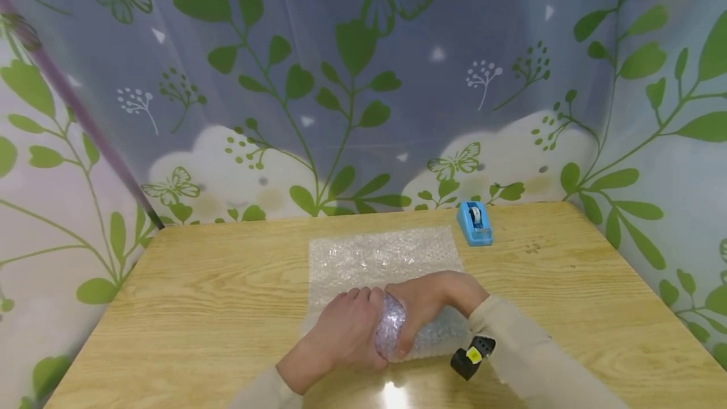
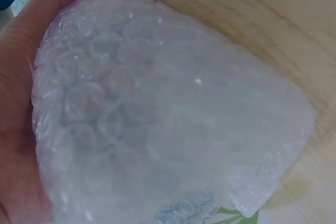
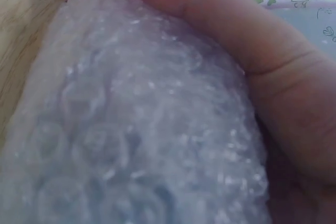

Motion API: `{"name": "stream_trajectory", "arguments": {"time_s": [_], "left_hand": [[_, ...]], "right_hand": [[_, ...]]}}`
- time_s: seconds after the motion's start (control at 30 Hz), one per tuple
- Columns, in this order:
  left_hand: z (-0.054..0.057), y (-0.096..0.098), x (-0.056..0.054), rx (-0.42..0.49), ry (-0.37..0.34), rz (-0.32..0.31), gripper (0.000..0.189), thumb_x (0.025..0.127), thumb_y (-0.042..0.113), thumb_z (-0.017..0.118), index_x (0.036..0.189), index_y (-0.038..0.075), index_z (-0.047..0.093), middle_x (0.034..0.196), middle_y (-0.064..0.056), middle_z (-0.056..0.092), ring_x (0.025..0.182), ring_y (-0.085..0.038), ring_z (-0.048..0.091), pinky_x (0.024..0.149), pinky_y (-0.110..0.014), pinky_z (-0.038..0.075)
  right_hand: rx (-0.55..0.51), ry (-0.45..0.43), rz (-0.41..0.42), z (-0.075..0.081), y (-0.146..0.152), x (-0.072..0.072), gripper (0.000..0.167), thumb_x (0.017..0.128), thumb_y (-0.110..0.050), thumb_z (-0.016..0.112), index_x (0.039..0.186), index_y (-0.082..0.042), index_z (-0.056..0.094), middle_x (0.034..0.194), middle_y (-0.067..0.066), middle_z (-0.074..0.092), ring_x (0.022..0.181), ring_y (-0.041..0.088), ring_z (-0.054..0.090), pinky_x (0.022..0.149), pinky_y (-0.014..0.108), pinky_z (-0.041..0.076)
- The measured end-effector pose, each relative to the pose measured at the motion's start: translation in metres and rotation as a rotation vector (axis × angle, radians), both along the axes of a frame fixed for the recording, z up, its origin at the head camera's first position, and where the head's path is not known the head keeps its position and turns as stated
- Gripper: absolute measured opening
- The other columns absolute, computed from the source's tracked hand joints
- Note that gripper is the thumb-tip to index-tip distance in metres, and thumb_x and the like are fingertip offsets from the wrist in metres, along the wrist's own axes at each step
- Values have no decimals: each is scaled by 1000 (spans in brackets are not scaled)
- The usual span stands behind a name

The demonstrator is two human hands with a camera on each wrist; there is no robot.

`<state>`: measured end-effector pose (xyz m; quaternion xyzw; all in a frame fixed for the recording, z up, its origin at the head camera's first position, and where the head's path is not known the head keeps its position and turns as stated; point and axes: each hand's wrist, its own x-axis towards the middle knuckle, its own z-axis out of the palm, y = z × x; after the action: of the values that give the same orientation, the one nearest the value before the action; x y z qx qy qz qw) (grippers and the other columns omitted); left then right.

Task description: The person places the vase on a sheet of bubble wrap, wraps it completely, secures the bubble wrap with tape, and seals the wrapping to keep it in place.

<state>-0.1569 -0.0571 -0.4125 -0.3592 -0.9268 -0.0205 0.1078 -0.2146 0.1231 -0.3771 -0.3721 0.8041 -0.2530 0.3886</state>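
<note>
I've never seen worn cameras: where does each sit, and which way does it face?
Head: on the head, facing forward and down at bubble wrap and table; left hand, right hand and sleeves show.
Left wrist: on that wrist, facing the bubble wrap; part of the left hand at left.
Right wrist: on that wrist, facing the bubble wrap; part of the right hand at right.
Both wrist views share bubble wrap and table.

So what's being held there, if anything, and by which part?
A bubble-wrap roll: the left hand grips it toward its left end, the right hand around its middle.
</note>
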Motion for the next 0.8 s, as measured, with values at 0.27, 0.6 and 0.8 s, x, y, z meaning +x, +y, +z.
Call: {"name": "stream_trajectory", "arguments": {"time_s": [0.27,0.6,0.8], "left_hand": [[3,2,-1,-37,-25,11,76,53,57,79,101,5,52,81,-1,53,71,-15,53,63,-28,49],[4,4,0,-74,21,29,80,53,60,78,103,3,54,84,-4,57,74,-17,57,64,-28,50],[4,5,-1,-78,-7,37,77,53,59,78,101,5,53,80,-1,53,70,-15,53,60,-26,47]], "right_hand": [[215,341,-113,8,3,18,101,64,-54,80,142,-8,37,135,3,46,123,25,44,101,41,36],[180,926,-163,10,6,60,106,63,-58,80,141,0,37,141,14,42,126,32,41,103,46,34],[158,1083,-184,-2,4,79,84,68,-52,78,128,-1,49,124,9,53,115,28,50,96,42,43]]}}
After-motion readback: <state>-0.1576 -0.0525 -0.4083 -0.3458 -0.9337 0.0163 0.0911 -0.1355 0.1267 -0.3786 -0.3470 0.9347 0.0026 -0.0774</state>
